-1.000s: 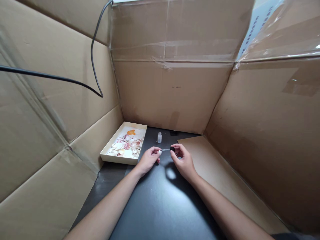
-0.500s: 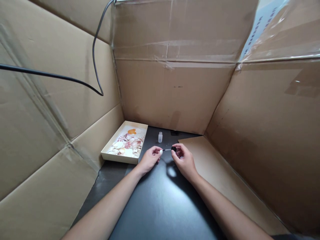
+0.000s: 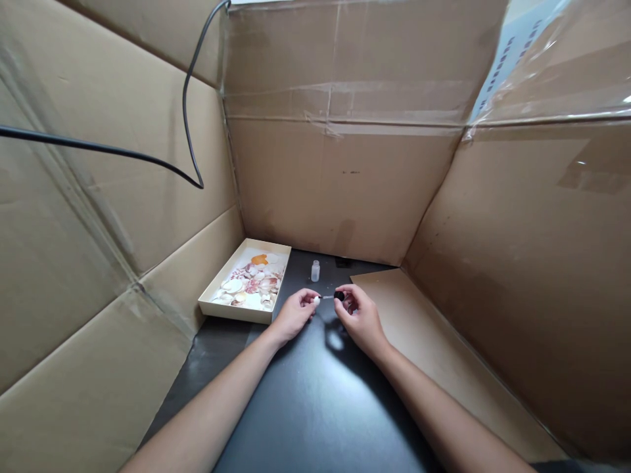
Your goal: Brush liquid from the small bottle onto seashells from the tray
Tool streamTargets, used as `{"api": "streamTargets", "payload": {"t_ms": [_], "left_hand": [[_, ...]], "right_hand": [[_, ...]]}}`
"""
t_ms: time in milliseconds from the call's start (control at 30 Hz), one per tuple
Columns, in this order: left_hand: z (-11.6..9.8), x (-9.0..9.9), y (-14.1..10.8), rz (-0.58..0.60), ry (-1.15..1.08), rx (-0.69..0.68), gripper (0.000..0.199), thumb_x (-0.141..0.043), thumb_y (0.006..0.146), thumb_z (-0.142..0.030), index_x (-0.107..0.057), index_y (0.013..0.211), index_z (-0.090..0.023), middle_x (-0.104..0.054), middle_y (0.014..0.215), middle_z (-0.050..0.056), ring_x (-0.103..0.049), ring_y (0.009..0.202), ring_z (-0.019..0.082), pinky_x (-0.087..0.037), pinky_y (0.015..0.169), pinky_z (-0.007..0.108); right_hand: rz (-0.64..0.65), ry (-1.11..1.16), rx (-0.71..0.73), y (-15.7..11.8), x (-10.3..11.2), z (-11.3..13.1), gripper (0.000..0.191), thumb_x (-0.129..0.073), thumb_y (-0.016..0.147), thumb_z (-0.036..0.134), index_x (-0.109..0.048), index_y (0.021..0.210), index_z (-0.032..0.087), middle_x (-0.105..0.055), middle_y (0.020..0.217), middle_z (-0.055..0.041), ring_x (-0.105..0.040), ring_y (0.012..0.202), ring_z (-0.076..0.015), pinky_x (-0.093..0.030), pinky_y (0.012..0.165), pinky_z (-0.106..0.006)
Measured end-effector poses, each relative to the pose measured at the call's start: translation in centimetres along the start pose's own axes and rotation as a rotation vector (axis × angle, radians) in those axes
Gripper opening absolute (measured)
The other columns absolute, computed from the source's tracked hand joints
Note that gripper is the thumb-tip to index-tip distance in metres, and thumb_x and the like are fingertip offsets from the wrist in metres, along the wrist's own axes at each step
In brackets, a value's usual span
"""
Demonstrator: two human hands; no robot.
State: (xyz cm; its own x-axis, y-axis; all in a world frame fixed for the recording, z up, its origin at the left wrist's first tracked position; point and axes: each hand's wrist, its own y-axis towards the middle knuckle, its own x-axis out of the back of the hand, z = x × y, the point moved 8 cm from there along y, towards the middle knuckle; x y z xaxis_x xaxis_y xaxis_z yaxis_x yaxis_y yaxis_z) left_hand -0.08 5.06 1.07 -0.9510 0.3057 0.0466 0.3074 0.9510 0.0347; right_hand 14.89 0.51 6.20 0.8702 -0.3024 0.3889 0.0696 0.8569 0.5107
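Note:
Between thumb and fingertips, my left hand [image 3: 294,314] pinches a small white piece [image 3: 316,301], too small to tell whether it is a shell. My right hand [image 3: 363,316] grips a black brush cap [image 3: 339,296]. The thin brush points left from the cap, its dark tip at the white piece; whether they touch I cannot make out. Just beyond both hands a small translucent bottle [image 3: 315,272] stands upright without a cap, with some liquid low in it. Left of my left hand lies a shallow cream tray [image 3: 236,313] of seashells [image 3: 254,284].
Cardboard walls [image 3: 335,184] enclose the dark tabletop [image 3: 296,420] on the left, back and right. A flat cardboard sheet [image 3: 419,341] lies under my right forearm's side. A black cable [image 3: 185,98] hangs at upper left. A small dark object [image 3: 343,261] lies by the back wall.
My right hand has shifted slightly left with the brush cap, bringing the cap closer to the white piece. My left hand has stayed almost still.

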Motion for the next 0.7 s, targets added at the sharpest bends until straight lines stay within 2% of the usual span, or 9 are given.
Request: {"api": "streamTargets", "payload": {"t_ms": [500,600,700], "left_hand": [[0.30,-0.18,0.06,0.031,-0.055,0.036,0.018,-0.059,0.079,-0.023,-0.052,0.093,-0.014,-0.053,0.073,-0.003,-0.057,0.064,0.009,-0.045,0.062,0.022],[0.46,-0.27,0.13,0.032,-0.055,0.035,0.018,-0.058,0.080,-0.024,-0.051,0.092,-0.015,-0.055,0.073,-0.003,-0.057,0.063,0.008,-0.045,0.060,0.022],[0.50,-0.42,0.16,0.036,-0.067,0.011,0.021,-0.061,0.079,-0.028,-0.050,0.092,-0.016,-0.056,0.073,-0.003,-0.057,0.060,0.008,-0.045,0.058,0.021]], "right_hand": [[0.027,-0.013,-0.005,-0.08,-0.10,0.23,0.018,-0.058,0.080,0.029,-0.062,0.095,0.018,-0.059,0.076,-0.0013,-0.052,0.058,-0.0124,-0.044,0.056,-0.024],[-0.021,-0.024,-0.022,-0.02,0.37,0.03,0.018,-0.058,0.080,0.028,-0.061,0.093,0.018,-0.058,0.076,-0.0012,-0.052,0.059,-0.0124,-0.044,0.057,-0.024],[0.001,0.016,-0.013,-0.04,0.18,0.15,0.021,-0.056,0.082,0.031,-0.061,0.097,0.018,-0.059,0.077,-0.0018,-0.053,0.059,-0.0127,-0.044,0.056,-0.024]]}}
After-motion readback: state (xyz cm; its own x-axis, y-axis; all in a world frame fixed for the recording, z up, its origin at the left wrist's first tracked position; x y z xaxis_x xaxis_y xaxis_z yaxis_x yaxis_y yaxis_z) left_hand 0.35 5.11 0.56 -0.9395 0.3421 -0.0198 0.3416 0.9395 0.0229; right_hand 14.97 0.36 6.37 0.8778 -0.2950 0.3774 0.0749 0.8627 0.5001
